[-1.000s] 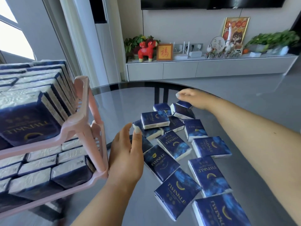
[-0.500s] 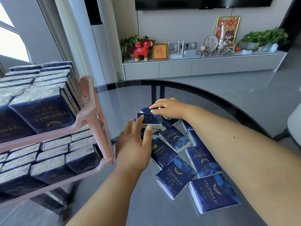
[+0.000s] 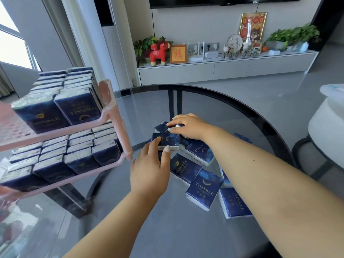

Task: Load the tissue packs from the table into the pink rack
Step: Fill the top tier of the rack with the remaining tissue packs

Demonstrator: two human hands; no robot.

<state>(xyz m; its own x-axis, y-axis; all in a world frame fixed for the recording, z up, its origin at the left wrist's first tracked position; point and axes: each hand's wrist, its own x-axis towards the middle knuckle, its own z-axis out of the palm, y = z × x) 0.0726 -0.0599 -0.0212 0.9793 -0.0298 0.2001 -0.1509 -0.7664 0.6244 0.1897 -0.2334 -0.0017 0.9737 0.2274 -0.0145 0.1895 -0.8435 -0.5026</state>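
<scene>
Nearest: two forearms reach in from the bottom edge; elbows and everything behind them are cut off.

Loose tissue packs [image 3: 204, 190] lie flat and overlapping on the glass table [image 3: 232, 112], right of centre, in no order. Judgement: dumped there as stock waiting to be shelved. The right forearm covers part of the pile, so the count cannot be taken.

Left hand [image 3: 149, 170]: palm down, thumb and fingers curled onto the near edge and top of the top pack [image 3: 168, 139] of a small stack. Grip narrow, pinching that pack. Judgement: steadying or lifting it.

Right hand [image 3: 188, 127]: palm down on the far pack [image 3: 162, 127], fingertips curled over it, holding it. Whether it holds one pack or several I cannot tell; the fingers hide the edges. Judgement: both hands are gathering packs into a bundle for one transfer.

Left: pink rack [image 3: 111, 116], two tiers visible, both packed with packs standing on edge in rows, so more fit. Its left side and base are out of frame and blurred; free slots cannot be made out.

Far: a low cabinet [image 3: 223, 69] with ornaments, irrelevant to the step.
</scene>
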